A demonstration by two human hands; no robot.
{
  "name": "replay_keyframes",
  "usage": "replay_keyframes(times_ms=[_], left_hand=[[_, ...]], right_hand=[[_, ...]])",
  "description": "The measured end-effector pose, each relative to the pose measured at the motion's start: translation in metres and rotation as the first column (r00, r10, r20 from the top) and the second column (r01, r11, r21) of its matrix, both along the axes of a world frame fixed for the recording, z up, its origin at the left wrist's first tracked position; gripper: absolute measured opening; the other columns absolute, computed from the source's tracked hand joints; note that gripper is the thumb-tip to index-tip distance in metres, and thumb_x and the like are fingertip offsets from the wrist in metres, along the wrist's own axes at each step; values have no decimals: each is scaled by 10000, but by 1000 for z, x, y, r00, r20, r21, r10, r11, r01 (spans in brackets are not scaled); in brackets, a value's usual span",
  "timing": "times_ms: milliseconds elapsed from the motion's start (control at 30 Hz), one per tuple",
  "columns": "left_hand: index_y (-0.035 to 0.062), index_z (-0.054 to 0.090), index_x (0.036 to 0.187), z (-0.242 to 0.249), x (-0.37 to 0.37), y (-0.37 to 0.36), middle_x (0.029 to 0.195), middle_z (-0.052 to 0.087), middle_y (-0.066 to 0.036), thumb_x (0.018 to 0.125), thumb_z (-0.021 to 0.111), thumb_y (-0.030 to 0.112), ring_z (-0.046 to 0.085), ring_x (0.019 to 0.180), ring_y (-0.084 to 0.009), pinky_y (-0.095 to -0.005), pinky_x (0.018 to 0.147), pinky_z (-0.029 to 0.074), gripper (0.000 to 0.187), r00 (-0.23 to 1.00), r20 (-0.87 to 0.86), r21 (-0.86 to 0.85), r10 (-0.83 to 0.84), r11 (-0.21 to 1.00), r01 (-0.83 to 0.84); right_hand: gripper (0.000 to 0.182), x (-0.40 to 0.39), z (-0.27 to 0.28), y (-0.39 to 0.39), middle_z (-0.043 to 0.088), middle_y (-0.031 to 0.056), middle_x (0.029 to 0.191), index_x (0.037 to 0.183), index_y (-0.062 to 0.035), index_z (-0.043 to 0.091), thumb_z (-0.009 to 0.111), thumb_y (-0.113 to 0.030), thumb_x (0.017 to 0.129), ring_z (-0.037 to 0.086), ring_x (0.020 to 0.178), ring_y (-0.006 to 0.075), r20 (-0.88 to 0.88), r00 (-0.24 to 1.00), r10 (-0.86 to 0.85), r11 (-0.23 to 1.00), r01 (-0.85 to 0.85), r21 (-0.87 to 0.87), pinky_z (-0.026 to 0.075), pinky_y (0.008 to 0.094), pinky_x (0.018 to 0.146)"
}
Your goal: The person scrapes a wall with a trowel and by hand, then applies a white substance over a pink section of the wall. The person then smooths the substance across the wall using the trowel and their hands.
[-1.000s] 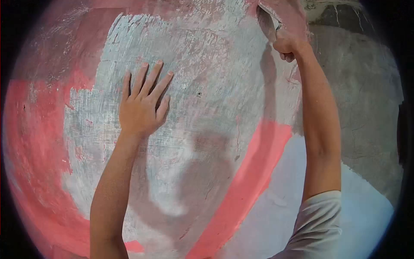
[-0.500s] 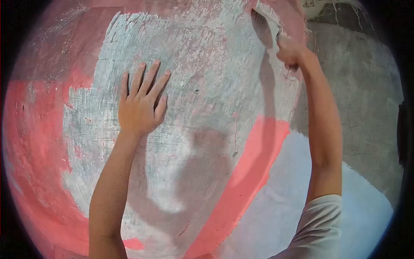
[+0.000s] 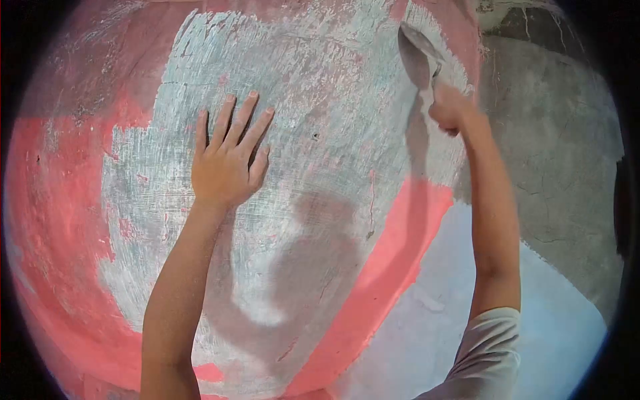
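My left hand is spread flat against the wall, fingers apart and pointing up, on a patch of scraped, whitish-grey surface. In my right hand is the handle of a trowel, raised at the upper right. Its pointed metal blade angles up and to the left, close to the scraped wall, and throws a dark shadow beside and below it. The fingers wrap round the handle, which they mostly hide.
Bright pink paint covers the left side of the wall, and a pink band runs diagonally at lower right. Beyond that band lies a pale blue-white area. Bare grey plaster fills the right. My shadow falls across the middle.
My right hand has come down a little with the trowel, and the blade has tilted so more of its face shows. My left hand stays on the same patch; the view has shifted slightly.
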State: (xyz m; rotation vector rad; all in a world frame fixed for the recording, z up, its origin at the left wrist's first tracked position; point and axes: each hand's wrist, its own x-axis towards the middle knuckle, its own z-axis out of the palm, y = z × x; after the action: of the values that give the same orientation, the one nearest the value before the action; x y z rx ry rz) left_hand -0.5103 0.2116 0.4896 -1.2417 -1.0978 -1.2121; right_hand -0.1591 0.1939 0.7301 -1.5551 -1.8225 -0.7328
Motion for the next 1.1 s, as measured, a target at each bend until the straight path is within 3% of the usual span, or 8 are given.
replay_keyframes(times_ms=[133, 267, 433, 567, 733, 867, 1000, 1100], left_hand=[[300, 547, 1565, 3, -1, 1, 1707, 402, 1, 969, 564, 340, 336, 1585, -291, -578, 1314, 157, 598, 1000, 4, 27, -9, 1000, 9], [290, 542, 1568, 1, 3, 0, 1706, 405, -4, 960, 566, 334, 344, 1579, -300, -585, 1309, 165, 610, 1000, 6, 17, 7, 1000, -7], [293, 521, 1584, 0, 3, -1, 1708, 401, -2, 963, 568, 336, 339, 1583, -302, -587, 1310, 165, 624, 1000, 4, 7, 14, 1000, -14], [303, 513, 1589, -2, 4, 0, 1716, 386, 5, 981, 558, 344, 331, 1589, -292, -576, 1318, 149, 611, 1000, 10, -4, 18, 1000, -18], [305, 511, 1590, -2, 2, -2, 1725, 370, 9, 993, 540, 355, 330, 1589, -291, -575, 1319, 142, 600, 1000, 13, -28, 14, 1000, -14], [317, 498, 1596, -2, 1, -1, 1729, 359, 18, 1002, 531, 372, 316, 1594, -281, -576, 1320, 145, 597, 1000, 11, -25, 11, 1000, -11], [323, 501, 1596, -3, 3, 2, 1725, 367, 14, 1010, 532, 383, 324, 1590, -283, -579, 1317, 152, 589, 999, 25, -18, 28, 999, -27], [322, 518, 1586, -4, 2, 2, 1715, 388, 16, 1015, 540, 370, 323, 1593, -282, -577, 1314, 157, 573, 1000, 26, 0, 11, 1000, -11]], right_hand=[[523, 0, 34, 7, 633, 199, 728, 1417, 124, 420, 440, 38, 902, 601, 502, 261, 3, 1000, -3, 1000, 3, 8, 435, 439, 414], [193, -12, 70, 20, 611, 210, 648, 1015, 124, 582, 473, 45, 876, 601, 482, 280, 12, 994, -108, 994, 108, -13, 446, 446, 417], [315, -19, -7, -10, 640, 196, 740, 1208, 119, 514, 466, 33, 908, 598, 510, 227, -68, 997, -28, 999, 31, 39, 450, 436, 428], [108, -2, 80, 41, 640, 231, 734, 863, 109, 616, 554, 20, 866, 622, 540, 286, -80, 995, -62, 996, 67, 61, 484, 458, 473], [260, 6, 49, 33, 647, 225, 744, 1123, 120, 571, 516, -7, 904, 633, 544, 285, 129, 989, -76, 996, 70, 48, 469, 461, 457], [405, -5, -2, 14, 657, 230, 755, 1267, 188, 542, 515, -11, 915, 639, 529, 315, -60, 998, 19, 992, -11, 125, 461, 471, 442], [174, -19, 91, 24, 668, 253, 728, 868, 108, 683, 535, 18, 850, 650, 543, 295, -95, 995, -45, 999, 47, 20, 517, 477, 526], [177, -24, 70, 32, 659, 264, 654, 773, 116, 681, 555, 7, 829, 687, 551, 325, 18, 1000, 23, 997, -25, 76, 523, 466, 511]])
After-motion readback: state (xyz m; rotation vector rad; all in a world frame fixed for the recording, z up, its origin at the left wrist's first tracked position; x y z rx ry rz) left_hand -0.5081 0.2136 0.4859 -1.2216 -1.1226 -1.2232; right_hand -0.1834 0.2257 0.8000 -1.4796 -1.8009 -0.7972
